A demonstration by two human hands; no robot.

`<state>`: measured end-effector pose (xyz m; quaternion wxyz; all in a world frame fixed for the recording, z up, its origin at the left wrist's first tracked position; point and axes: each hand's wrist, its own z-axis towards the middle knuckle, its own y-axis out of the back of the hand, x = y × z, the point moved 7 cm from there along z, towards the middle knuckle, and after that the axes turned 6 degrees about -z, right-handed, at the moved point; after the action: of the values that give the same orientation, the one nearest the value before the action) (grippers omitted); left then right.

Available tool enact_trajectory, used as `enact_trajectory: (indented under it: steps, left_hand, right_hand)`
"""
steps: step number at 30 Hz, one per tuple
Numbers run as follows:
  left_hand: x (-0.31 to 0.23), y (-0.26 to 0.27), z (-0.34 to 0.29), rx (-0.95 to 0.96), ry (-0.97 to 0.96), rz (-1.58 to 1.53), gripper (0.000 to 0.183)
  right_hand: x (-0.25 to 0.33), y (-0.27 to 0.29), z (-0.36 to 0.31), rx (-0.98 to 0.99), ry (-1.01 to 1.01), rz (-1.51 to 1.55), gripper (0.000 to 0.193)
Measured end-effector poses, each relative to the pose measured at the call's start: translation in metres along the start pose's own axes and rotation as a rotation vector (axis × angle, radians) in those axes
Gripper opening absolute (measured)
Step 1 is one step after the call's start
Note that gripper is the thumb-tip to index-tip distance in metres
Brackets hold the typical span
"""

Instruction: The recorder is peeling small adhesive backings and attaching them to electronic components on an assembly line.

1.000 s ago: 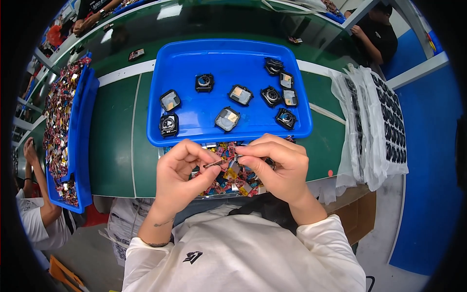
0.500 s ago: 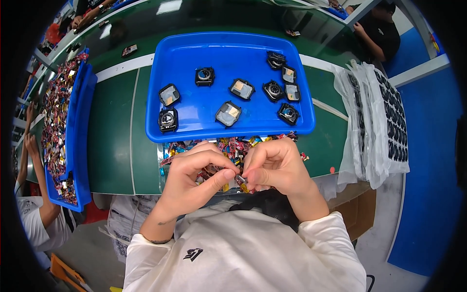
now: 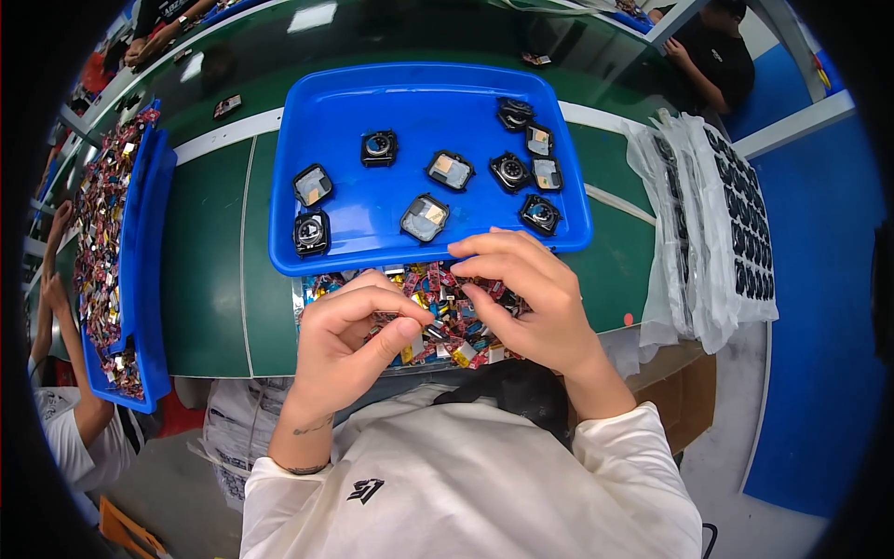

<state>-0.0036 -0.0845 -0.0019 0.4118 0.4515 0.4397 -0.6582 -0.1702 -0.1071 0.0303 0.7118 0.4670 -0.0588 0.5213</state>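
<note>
My left hand (image 3: 349, 335) is closed in a pinch, thumb against forefinger, on a small dark and silver part (image 3: 435, 330) whose kind I cannot make out. To its right, my right hand (image 3: 535, 303) has its fingers spread, with nothing visible between them. Beneath both hands lies a pile of small electronic parts (image 3: 466, 349), mixed red, yellow, blue and silver. The right fingertips hover by the front rim of a blue tray (image 3: 289, 261). In that tray lie several smartwatch cases, including a pale-faced one (image 3: 425, 218) and a dark one with a round back (image 3: 311, 232).
At the left stands a long blue bin (image 3: 140, 373) heaped with similar parts. Plastic-wrapped sheets of black pieces (image 3: 745, 224) are stacked at the right. Beyond the tray runs a dark green belt (image 3: 391, 42). Other people's arms (image 3: 63, 298) work at far left; another person (image 3: 712, 61) sits far right.
My right hand has let go and drawn away from the left, its fingers now spread. The left still pinches the small part. The whole view has shifted slightly.
</note>
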Motion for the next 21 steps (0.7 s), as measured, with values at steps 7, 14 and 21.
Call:
enact_trajectory:
  steps: [7, 14, 21]
  left_hand:
    - [-0.004, -0.003, -0.001, 0.071, 0.013, 0.126, 0.008]
    - [-0.006, 0.0, -0.001, 0.042, -0.054, 0.156, 0.007]
    - [-0.01, 0.0, -0.004, 0.038, -0.065, 0.144, 0.006]
  right_hand:
    - [-0.01, 0.008, -0.001, 0.073, 0.026, -0.172, 0.032]
    - [-0.071, 0.048, 0.019, 0.198, -0.268, -0.518, 0.034]
    - [-0.084, 0.044, 0.028, 0.241, -0.383, -0.501, 0.028]
